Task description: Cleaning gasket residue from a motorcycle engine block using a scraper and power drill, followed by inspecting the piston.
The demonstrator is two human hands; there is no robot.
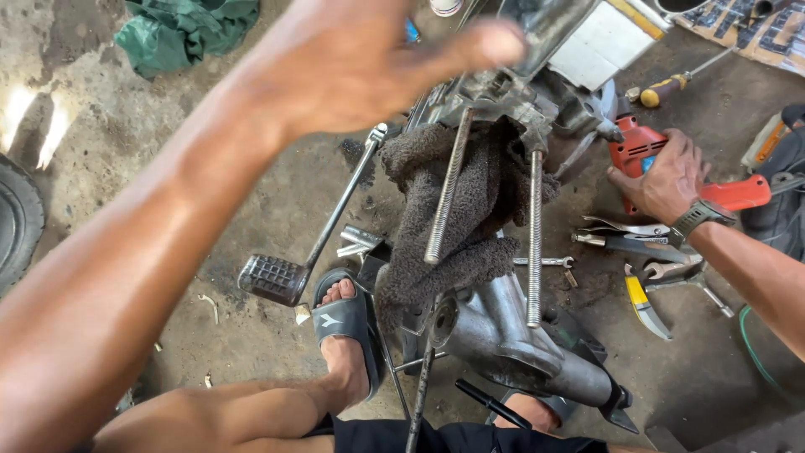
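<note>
My left hand [369, 50] reaches across the top of the view, blurred, its fingers resting on the upper part of a metal engine block [503, 327] that lies on the ground. Two long threaded studs [447, 184] stick out of the block, with a dark brown rag [486, 210] draped around them. My right hand [667, 176] grips an orange-red electric drill [637, 147] at the right of the block; a watch is on that wrist. A kick lever with a ribbed pedal [272, 278] lies at the left.
My foot in a grey sandal [348, 323] rests by the block. Pliers [620, 239], a spanner [545, 262] and a yellow-handled tool [646, 306] lie at the right. A screwdriver [667, 88] is at the back, a green cloth [184, 29] top left, a tyre [17, 222] far left.
</note>
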